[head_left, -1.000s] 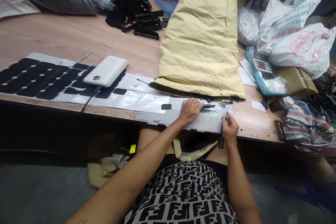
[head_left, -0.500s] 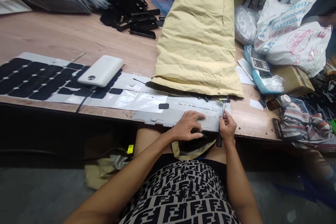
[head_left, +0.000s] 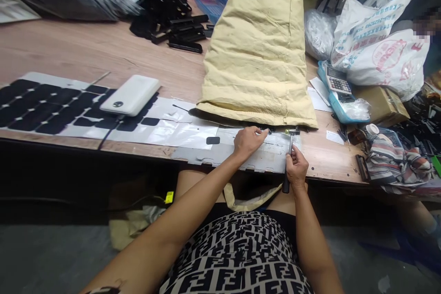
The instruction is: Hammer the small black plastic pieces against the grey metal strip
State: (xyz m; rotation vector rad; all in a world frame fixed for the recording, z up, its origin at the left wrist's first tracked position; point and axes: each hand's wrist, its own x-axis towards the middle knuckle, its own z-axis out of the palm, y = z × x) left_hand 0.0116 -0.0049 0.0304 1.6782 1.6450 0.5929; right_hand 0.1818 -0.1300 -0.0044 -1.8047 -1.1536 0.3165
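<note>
Listing from the left: flexible solar panel point(head_left: 51, 105), flat on the worktop point(head_left: 86, 50), dark cells up. A white power bank point(head_left: 131, 95) lies on it, its weight apparently helping the sheet stay flat. Behind is a heap of black plastic parts point(head_left: 165, 14), pushed well apart from the hands.

A grey metal strip point(head_left: 213, 155) lies along the near edge of the worktop, just above the lap and within easy reach. The left hand point(head_left: 248, 141) rests on the strip, fingertips drawn together at a small dark piece point(head_left: 272, 130) beside the hem of the yellow cloth sack point(head_left: 262, 50). Whether they pinch it cannot be told.

The right hand point(head_left: 296, 167) is clenched round a small hammer point(head_left: 290, 144). It grips high on the shaft, seemingly for close control. The hammer's head sits near the strip's far edge and its handle end hangs off the worktop.

Further right are a calculator point(head_left: 337, 83), printed plastic bags point(head_left: 382, 50) and a striped cloth point(head_left: 396, 161).
</note>
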